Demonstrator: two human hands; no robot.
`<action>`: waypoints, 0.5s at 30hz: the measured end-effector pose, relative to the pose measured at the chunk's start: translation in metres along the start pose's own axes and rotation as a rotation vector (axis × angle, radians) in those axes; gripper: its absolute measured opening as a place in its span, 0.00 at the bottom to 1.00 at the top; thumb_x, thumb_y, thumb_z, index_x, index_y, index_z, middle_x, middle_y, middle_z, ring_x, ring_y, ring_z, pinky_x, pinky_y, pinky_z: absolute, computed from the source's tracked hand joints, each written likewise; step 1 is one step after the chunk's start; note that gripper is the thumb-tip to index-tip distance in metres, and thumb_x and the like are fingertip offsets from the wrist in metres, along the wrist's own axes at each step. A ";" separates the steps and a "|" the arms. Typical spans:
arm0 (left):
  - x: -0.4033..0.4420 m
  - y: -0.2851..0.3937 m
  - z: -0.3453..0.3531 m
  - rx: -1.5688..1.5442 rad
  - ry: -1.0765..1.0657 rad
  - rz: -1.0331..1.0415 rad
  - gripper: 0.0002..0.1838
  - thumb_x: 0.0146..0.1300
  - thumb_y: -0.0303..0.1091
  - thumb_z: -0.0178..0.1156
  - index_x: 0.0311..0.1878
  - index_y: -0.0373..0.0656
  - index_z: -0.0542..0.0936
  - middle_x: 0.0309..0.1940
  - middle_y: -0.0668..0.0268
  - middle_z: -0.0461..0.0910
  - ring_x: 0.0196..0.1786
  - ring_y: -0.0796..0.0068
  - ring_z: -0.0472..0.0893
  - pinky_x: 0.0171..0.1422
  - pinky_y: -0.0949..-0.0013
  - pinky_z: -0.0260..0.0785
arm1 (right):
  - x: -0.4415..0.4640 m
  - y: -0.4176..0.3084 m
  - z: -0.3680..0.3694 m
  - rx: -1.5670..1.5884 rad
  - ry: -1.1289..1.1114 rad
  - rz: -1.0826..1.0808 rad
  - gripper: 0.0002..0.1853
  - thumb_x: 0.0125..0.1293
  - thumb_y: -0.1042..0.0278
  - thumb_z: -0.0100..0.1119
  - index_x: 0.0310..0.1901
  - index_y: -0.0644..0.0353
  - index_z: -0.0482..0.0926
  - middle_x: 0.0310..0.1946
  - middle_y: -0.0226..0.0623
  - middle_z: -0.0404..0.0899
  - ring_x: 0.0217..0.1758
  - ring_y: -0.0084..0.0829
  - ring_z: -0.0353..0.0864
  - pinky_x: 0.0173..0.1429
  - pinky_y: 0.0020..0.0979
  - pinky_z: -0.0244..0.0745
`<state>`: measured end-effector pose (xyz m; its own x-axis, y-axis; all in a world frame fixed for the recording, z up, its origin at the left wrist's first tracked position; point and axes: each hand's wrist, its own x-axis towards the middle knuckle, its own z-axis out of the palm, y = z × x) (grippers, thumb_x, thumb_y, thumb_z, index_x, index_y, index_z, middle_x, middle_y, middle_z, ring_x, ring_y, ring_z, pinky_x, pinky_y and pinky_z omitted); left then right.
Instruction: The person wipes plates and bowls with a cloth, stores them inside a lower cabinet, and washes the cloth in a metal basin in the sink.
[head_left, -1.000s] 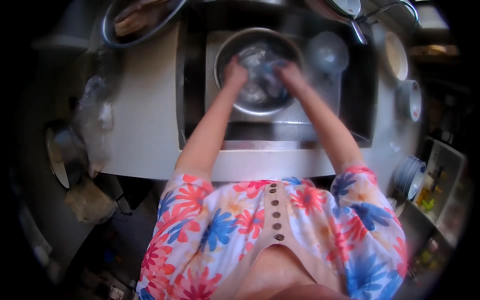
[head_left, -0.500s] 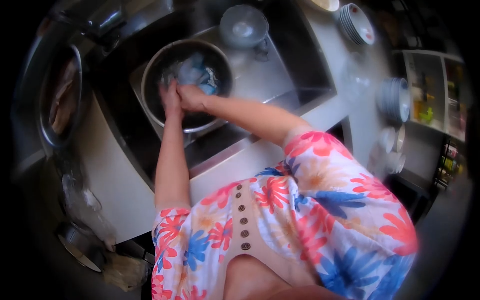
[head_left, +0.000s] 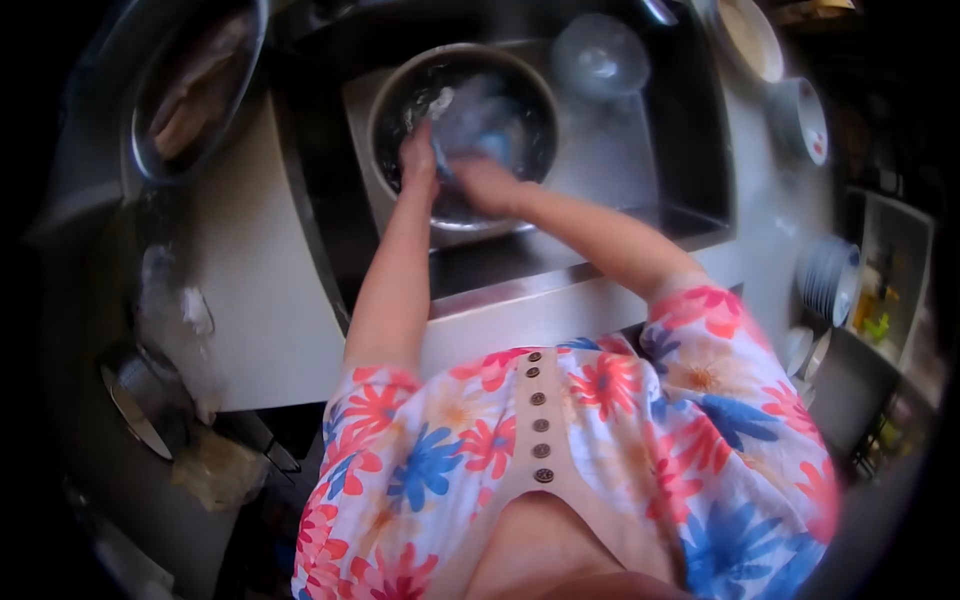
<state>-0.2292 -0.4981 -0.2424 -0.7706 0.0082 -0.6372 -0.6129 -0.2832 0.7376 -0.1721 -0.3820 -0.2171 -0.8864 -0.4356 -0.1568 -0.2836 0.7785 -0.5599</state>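
A round metal basin [head_left: 372, 140] stands in the dark-edged sink [head_left: 640, 215]. Inside it is a wet, light blue and whitish cloth [head_left: 492, 140], blurred by motion. My left hand [head_left: 419, 160] is in the basin at its left side, fingers wrapped on part of the cloth. Close to its right, my right hand [head_left: 484, 185] reaches into the lower part of the basin against the cloth; its fingers are smeared by motion. A clear bowl [head_left: 600, 58] sits in the sink to the right of the basin.
An oval metal pan [head_left: 200, 90] with brownish contents is at the upper left. Stacked bowls and plates [head_left: 828, 280] line the right counter. Clear plastic bags [head_left: 190, 310] lie at the left counter edge, near a pot [head_left: 145, 405].
The view has turned, so the basin appears farther right and higher than half a second ago. My hands, then together, are now slightly apart, with cloth between them.
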 end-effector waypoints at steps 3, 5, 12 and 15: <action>0.008 -0.001 -0.001 -0.064 0.046 -0.183 0.23 0.62 0.46 0.48 0.53 0.39 0.69 0.48 0.58 0.72 0.50 0.66 0.72 0.55 0.61 0.64 | 0.003 -0.004 -0.036 0.057 -0.135 0.195 0.18 0.56 0.69 0.46 0.51 0.55 0.71 0.49 0.46 0.72 0.53 0.41 0.72 0.55 0.38 0.66; -0.017 0.021 0.005 -0.119 -0.065 -0.170 0.23 0.62 0.47 0.48 0.53 0.41 0.69 0.49 0.59 0.72 0.51 0.65 0.72 0.56 0.58 0.63 | 0.019 0.007 -0.034 -0.145 -0.164 0.050 0.17 0.53 0.66 0.55 0.46 0.55 0.76 0.44 0.44 0.76 0.48 0.43 0.74 0.51 0.37 0.68; -0.033 0.038 0.009 -0.365 -0.277 -0.344 0.27 0.55 0.54 0.56 0.53 0.48 0.70 0.50 0.65 0.72 0.53 0.65 0.70 0.57 0.56 0.62 | 0.016 -0.021 -0.115 1.315 0.097 0.649 0.16 0.56 0.62 0.61 0.39 0.68 0.76 0.33 0.37 0.78 0.34 0.26 0.77 0.39 0.27 0.72; -0.031 0.039 0.009 -0.334 -0.170 -0.257 0.23 0.53 0.51 0.60 0.46 0.47 0.74 0.42 0.64 0.75 0.45 0.67 0.74 0.47 0.61 0.68 | 0.026 0.016 -0.082 1.496 0.243 0.681 0.20 0.56 0.59 0.61 0.41 0.69 0.74 0.34 0.38 0.78 0.35 0.28 0.77 0.39 0.28 0.72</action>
<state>-0.2305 -0.5008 -0.1918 -0.6353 0.2685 -0.7241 -0.7200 -0.5451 0.4296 -0.2294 -0.3439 -0.1636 -0.7659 -0.0321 -0.6421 0.6056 -0.3714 -0.7038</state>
